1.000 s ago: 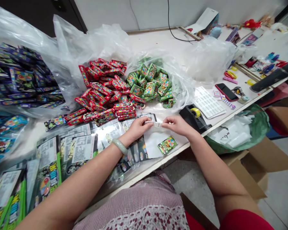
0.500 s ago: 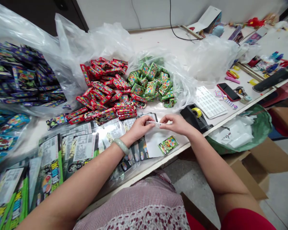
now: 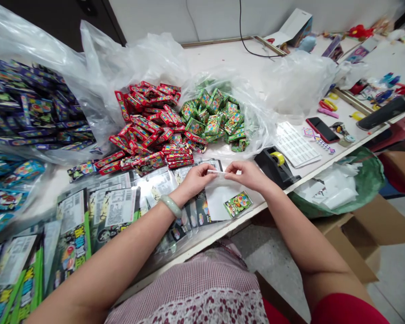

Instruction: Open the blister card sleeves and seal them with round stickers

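A narrow white strip (image 3: 218,172), perhaps paper or a label, is stretched between my two hands above the table's front edge. One end is pinched by my left hand (image 3: 200,178), which has a pale green bangle (image 3: 170,206) at the wrist. The other end sits between the closed fingertips of my right hand (image 3: 245,175). Beneath them lies a white sheet (image 3: 218,202), partly hidden by the hands. A small green printed packet (image 3: 238,204) rests at its right side. Dark printed bags (image 3: 113,207) with white labels overlap to the left.
Red packets (image 3: 155,130) and green packets (image 3: 216,117) are heaped in clear plastic bags behind my hands. Purple packets (image 3: 37,112) and blue packets (image 3: 10,193) are at the left. A black tape dispenser (image 3: 277,168), a label sheet (image 3: 297,144) and a phone (image 3: 322,129) lie right.
Both hands stay close to where they were, still pinching the strip. The strip has turned and now looks thinner, nearly edge-on. The whole view has shifted slightly.
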Tool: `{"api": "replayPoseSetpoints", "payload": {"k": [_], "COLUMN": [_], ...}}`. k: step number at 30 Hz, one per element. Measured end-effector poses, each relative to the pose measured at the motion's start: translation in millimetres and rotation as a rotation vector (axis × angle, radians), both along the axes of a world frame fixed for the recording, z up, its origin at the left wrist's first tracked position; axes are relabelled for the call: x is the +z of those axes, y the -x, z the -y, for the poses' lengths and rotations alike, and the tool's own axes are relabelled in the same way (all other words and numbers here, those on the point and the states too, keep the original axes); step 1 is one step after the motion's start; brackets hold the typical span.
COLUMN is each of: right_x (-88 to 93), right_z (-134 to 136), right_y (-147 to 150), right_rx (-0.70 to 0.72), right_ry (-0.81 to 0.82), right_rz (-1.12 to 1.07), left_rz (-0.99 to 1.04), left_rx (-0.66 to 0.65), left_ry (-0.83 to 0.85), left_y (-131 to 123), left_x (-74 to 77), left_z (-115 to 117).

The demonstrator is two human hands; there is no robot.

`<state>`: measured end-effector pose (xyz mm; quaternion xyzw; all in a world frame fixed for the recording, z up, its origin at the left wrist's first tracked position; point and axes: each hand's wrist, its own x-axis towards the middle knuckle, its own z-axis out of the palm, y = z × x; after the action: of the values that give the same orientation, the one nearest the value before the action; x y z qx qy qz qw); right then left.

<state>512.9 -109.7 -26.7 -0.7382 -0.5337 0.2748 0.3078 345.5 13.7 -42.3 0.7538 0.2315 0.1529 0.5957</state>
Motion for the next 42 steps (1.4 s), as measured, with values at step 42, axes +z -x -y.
{"api": "replayPoseSetpoints", "payload": {"k": [42], "right_x": [-11.0], "right_z": [22.4], "right_y": [-25.9], "right_rx": [-0.155], "right_ry": [0.002], "right_rz": [-0.22], "left_rz": [-0.031], "left_rx": [0.129], "left_ry": [0.047], "left_y": [-4.4], "left_x": [-4.9], "left_z": [-3.6]}}
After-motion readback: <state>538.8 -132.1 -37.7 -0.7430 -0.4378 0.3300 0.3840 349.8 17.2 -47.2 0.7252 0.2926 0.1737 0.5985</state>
